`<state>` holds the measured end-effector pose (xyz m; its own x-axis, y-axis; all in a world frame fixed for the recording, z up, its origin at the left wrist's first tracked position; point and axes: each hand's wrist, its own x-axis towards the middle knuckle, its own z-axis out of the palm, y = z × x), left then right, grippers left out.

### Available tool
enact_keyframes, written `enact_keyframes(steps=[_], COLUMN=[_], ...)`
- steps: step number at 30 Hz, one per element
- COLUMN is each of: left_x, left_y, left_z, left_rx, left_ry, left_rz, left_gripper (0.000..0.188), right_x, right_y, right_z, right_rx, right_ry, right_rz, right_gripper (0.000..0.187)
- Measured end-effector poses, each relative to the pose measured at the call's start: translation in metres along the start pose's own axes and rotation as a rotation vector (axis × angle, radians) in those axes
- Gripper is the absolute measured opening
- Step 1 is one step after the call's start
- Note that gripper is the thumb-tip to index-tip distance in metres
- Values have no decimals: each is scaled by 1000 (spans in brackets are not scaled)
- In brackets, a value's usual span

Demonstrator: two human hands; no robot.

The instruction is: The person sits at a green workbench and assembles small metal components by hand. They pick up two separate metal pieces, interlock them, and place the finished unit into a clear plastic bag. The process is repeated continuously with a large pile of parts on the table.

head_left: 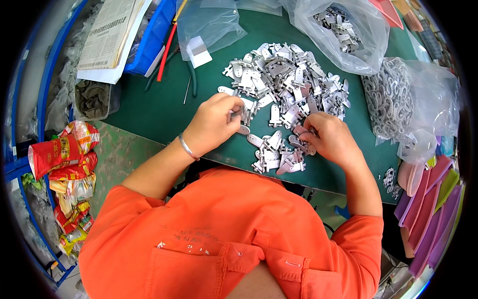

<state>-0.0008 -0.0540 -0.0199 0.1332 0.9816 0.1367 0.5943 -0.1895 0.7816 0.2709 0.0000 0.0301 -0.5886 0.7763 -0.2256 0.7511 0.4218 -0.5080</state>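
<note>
The person's left hand [219, 115] bends its fingers in at the left edge of a broad pile of silver, round-ended flat metal pieces [279, 74] on the dark green bench [144, 112], and the right hand [329, 137] draws thumb and fingers together at the near right side; from here I cannot tell whether either grips one. A smaller heap of silver metal pieces [272, 149] lies between them, near the bench's front edge.
</note>
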Motion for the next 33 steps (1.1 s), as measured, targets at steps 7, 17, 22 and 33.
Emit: enact_keyframes(steps=[7,17,22,33], left_x=[1,-6,-2,-1], left_y=[13,32,33,34], left_z=[0,8,2,6], left_rx=[-937,-910,-612,-589], left_ry=[-109,-39,-9,90], left_rz=[-433,-147,130,221], left_gripper=[20,15,15,18], right_x=[5,12,13,12], right_y=[5,-13,-15,-14], right_z=[11,24,22,23], right_rx=[782,491,433,408], right_ry=[-25,252,318,358], right_rz=[30,-353,-448,-467], right_gripper=[11,19,21,24])
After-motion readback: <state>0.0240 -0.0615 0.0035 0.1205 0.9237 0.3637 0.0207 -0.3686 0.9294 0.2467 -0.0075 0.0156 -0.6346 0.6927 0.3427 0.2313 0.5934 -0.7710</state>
